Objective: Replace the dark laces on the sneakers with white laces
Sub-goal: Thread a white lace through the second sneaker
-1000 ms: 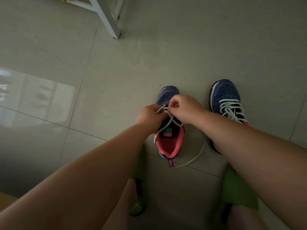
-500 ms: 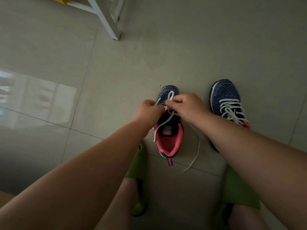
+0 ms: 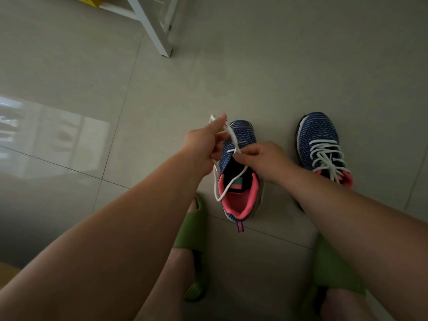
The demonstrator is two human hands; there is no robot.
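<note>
Pinching a white lace (image 3: 232, 138) near its far end, the left hand (image 3: 205, 142) is raised over the toe of the near sneaker (image 3: 240, 172), its fingers (image 3: 220, 120) closed on the cord so that the tip sticks out past the knuckles; the right hand (image 3: 264, 159) sits low over the front eyelets of the same shoe, its fingers curled and gripping the lace where it meets the upper; between the two hands the cord runs taut and slanted. The near sneaker, blue knit with a pink collar and heel tab, stands on the tiled floor (image 3: 254, 77) with its toe pointing away from the person; only the front of it is threaded, and a slack loop of the lace hangs from the left hand down the shoe's left side and back across the open tongue. The second sneaker (image 3: 322, 144) stands well to the right, apart from the first, already laced in white with the ends lying loose over its pink collar. Both feet wear green slides (image 3: 194, 246), one just beside the near sneaker's heel; a white frame leg (image 3: 154, 31) rests on the floor far ahead.
</note>
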